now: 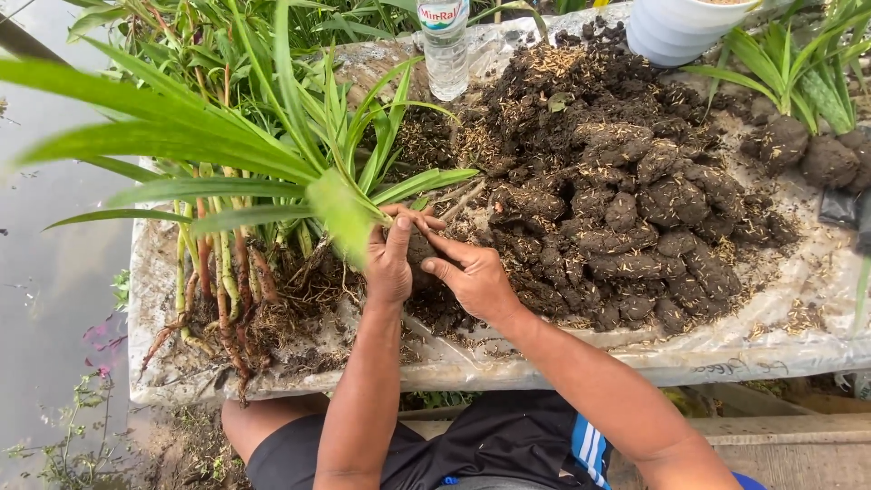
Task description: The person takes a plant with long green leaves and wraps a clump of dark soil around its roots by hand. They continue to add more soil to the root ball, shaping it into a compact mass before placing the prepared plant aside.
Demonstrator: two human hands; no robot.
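Note:
My left hand point(388, 259) grips the base of a green long-leaved plant point(340, 204), whose leaves fan up and to the left. My right hand point(472, 277) presses a dark lump of soil point(421, 249) against the plant's base; the roots are hidden under the soil and my fingers. Both hands meet over the near edge of a big heap of dark soil clods point(617, 209) mixed with rice husk.
A pile of uprooted plants point(227, 272) with reddish stems lies left on a clear plastic sheet point(726, 349). A clear water bottle point(445, 50) stands at the back, white stacked pots point(676, 27) at top right, more plants with soil balls point(803, 150) far right. Wet ground lies left.

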